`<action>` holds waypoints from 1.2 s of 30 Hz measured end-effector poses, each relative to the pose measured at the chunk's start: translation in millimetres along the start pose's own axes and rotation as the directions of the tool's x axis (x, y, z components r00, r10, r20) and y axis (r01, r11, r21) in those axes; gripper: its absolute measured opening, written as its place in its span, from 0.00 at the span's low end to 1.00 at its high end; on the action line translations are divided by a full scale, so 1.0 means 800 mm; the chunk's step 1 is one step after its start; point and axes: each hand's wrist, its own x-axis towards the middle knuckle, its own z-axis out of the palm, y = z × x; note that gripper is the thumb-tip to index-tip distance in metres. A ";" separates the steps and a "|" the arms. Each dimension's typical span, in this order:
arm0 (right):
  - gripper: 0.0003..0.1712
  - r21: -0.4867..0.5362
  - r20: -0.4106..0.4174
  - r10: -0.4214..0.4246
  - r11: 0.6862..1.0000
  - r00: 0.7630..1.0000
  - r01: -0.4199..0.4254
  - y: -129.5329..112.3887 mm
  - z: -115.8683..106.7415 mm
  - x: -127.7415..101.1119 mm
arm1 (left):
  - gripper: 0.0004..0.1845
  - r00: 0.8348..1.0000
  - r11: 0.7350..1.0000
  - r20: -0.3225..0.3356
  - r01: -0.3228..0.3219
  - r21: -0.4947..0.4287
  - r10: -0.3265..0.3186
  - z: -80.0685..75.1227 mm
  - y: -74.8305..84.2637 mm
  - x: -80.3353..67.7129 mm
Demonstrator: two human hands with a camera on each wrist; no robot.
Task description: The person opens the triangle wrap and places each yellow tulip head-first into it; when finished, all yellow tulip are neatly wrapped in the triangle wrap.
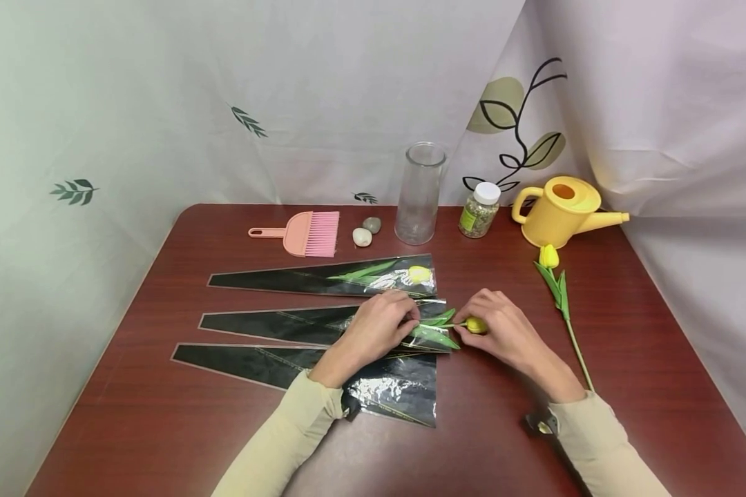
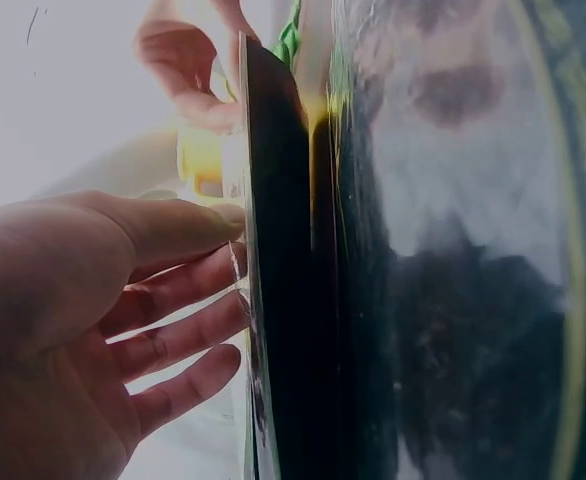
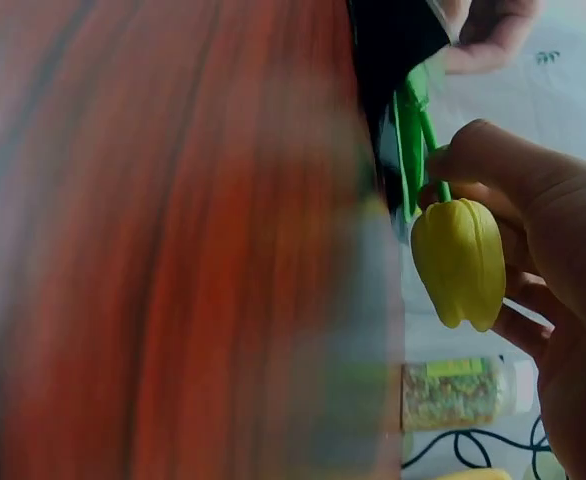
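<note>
Right hand: we see the right hand [image 1: 508, 336] pinching a yellow tulip [image 1: 476, 325] just behind its bud, fingers curled round it.
Left hand: the left hand [image 1: 379, 326] lies on the mouth of the middle sleeve [image 1: 298, 326], fingers fairly straight, pressing the film and gripping nothing.
Tulip's place: it lies between our two hands, bud at the right fingertips, green leaves [image 1: 434, 331] at the sleeve's open end.
Materials: the sleeves are long tapering cones of glossy film, black with clear crinkled mouths; the bud is smooth, waxy and ribbed; the desk [image 1: 628, 310] is reddish wood grain.
Other sleeves: the far sleeve [image 1: 323, 278] already holds a tulip; the near sleeve [image 1: 323, 376] lies under our left forearm.
Wrist views: the right wrist shows the bud's ribs [image 3: 459, 262] and thumb close up; the left wrist shows fingers [image 2: 173, 340] against the film's edge [image 2: 258, 300], which the head view hides.
Further off: a second tulip [image 1: 556, 290] lies well apart to the right.
</note>
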 end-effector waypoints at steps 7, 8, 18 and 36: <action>0.06 0.024 -0.018 0.034 0.999 0.999 -0.034 -0.004 0.010 0.007 | 0.02 1.000 1.000 -0.009 -0.005 -0.012 0.005 0.001 0.003 0.000; 0.06 0.027 -0.019 0.037 0.999 0.999 -0.037 -0.004 0.011 0.008 | 0.02 1.000 1.000 -0.010 -0.006 -0.011 0.006 0.001 0.003 0.001; 0.07 0.049 0.001 0.072 0.996 0.997 -0.072 -0.004 0.011 0.010 | 0.02 1.000 1.000 -0.014 -0.012 0.002 0.012 0.001 0.003 0.001; 0.24 0.118 0.130 0.224 0.964 0.966 -0.239 0.035 -0.044 -0.033 | 0.02 1.000 1.000 -0.006 -0.007 0.015 0.007 0.002 0.001 0.000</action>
